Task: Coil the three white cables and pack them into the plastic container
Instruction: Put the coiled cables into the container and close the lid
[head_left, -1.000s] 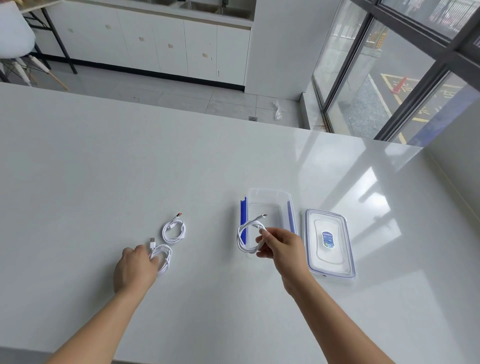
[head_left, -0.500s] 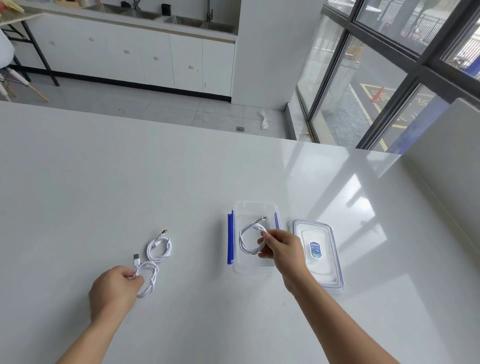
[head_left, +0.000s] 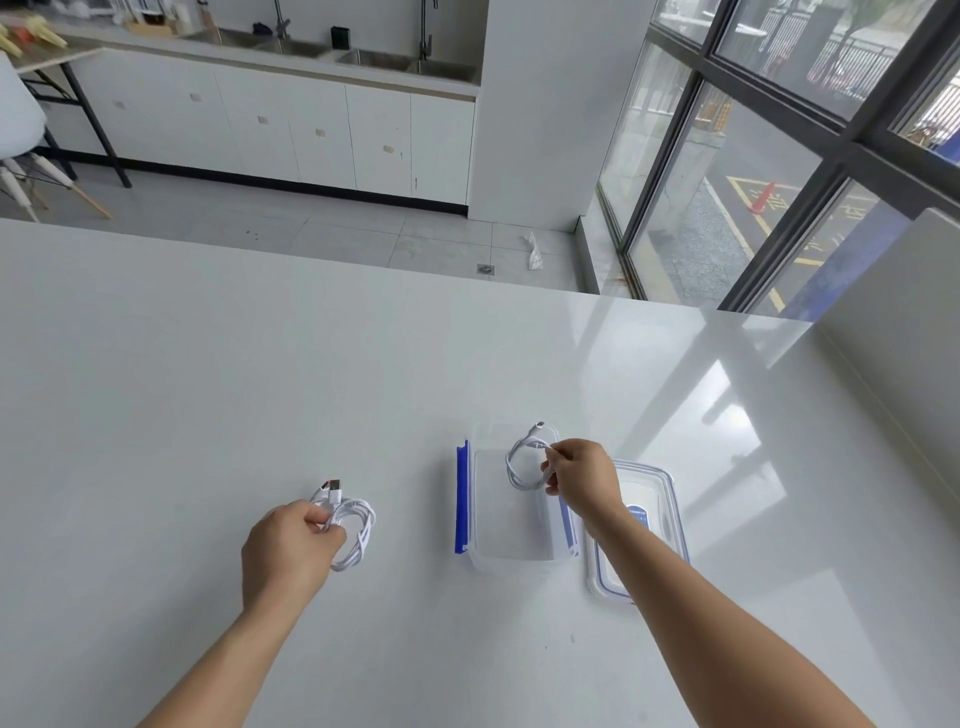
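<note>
A clear plastic container (head_left: 501, 525) with blue side clips stands open on the white table. My right hand (head_left: 582, 475) pinches a coiled white cable (head_left: 522, 462) and holds it over the container's far half; I cannot tell whether the coil touches the bottom. To the left, my left hand (head_left: 291, 545) grips a thicker bunch of coiled white cable (head_left: 356, 535). Two plugs, one tipped red, stick out of that bunch at the top. It looks like the other two coils gathered together.
The container's clear lid (head_left: 667, 499) with a blue label lies flat just right of the container, partly under my right forearm. The white table (head_left: 208, 389) ends at a far edge, with floor, cabinets and a window beyond.
My right hand carried its coil from the container's near left edge to over its far half. My left hand closed on the near coil, and the second coil now sits with it.
</note>
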